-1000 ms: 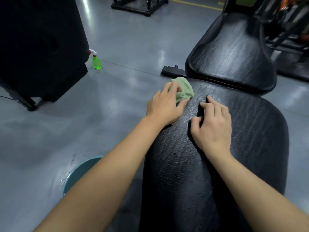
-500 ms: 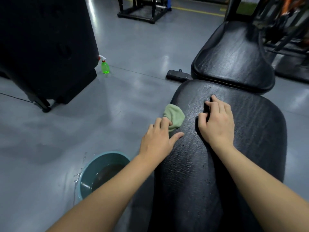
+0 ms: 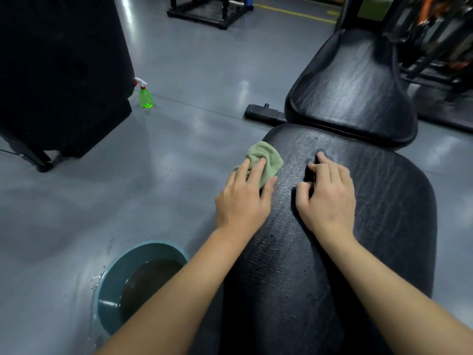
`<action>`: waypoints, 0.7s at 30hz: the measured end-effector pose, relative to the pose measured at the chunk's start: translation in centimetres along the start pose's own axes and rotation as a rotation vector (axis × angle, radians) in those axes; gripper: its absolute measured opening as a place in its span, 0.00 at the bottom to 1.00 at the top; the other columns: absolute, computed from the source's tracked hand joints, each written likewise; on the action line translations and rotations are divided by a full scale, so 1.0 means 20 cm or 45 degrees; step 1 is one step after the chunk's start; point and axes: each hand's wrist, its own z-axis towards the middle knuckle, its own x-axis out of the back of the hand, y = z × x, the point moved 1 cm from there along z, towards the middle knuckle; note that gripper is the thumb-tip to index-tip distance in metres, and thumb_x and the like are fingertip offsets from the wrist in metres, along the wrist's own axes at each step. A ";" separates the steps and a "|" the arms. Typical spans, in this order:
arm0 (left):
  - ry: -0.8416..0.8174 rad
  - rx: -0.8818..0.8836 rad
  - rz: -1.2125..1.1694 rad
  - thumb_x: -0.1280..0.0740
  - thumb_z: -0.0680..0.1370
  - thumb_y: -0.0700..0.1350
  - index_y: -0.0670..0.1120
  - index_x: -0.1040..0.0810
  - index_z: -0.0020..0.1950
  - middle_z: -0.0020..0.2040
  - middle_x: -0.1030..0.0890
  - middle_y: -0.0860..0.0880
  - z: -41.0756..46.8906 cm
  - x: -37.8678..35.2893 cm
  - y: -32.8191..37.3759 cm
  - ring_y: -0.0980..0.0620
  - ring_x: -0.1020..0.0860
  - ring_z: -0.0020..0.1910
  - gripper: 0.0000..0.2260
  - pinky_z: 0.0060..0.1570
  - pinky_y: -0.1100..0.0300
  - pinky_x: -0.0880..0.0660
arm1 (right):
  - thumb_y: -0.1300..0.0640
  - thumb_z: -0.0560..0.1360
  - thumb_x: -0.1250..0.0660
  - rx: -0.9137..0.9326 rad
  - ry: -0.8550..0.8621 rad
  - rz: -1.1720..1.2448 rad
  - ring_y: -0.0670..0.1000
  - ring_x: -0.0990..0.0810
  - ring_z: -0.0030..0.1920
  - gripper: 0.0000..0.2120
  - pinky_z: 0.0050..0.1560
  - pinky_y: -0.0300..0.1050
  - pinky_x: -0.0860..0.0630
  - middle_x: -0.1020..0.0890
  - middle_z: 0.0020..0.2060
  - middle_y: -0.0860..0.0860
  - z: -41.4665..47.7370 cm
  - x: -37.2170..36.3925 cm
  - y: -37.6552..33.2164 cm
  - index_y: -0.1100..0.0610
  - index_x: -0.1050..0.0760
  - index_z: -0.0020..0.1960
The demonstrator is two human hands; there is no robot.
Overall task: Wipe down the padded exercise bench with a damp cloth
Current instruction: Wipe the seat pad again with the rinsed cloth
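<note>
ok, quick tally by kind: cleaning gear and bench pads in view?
cloth: 1
basin: 1
spray bottle: 1
bench pads: 2 (near pad, far pad)
total: 5

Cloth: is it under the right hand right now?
No, the left hand presses the green cloth at the edge of the bench pad; the right hand rests bare on the pad.

The left hand covers half the cloth; its forearm hides part of the basin; the far rack is blurred.
</note>
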 end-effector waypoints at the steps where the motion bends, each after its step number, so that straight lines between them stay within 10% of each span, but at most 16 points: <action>1: 0.005 0.029 0.008 0.45 0.82 0.61 0.54 0.26 0.73 0.69 0.24 0.50 0.04 -0.01 0.02 0.45 0.22 0.62 0.23 0.45 0.46 0.20 | 0.58 0.72 0.36 0.004 0.013 -0.002 0.59 0.26 0.63 0.15 0.64 0.51 0.30 0.21 0.66 0.58 0.00 0.00 0.00 0.63 0.22 0.56; 11: -0.093 -0.057 0.180 0.43 0.82 0.59 0.53 0.27 0.73 0.69 0.25 0.46 0.04 0.02 0.05 0.41 0.23 0.59 0.22 0.40 0.47 0.21 | 0.58 0.71 0.35 -0.013 0.021 0.030 0.58 0.26 0.61 0.13 0.63 0.51 0.31 0.20 0.64 0.55 0.01 0.00 0.02 0.60 0.22 0.54; 21: -0.285 -0.116 0.299 0.44 0.78 0.62 0.47 0.36 0.79 0.77 0.37 0.34 -0.34 0.12 0.00 0.33 0.29 0.65 0.33 0.57 0.41 0.23 | 0.56 0.75 0.37 -0.040 -0.014 0.069 0.55 0.26 0.66 0.15 0.67 0.49 0.31 0.21 0.67 0.53 -0.03 0.02 0.01 0.60 0.21 0.58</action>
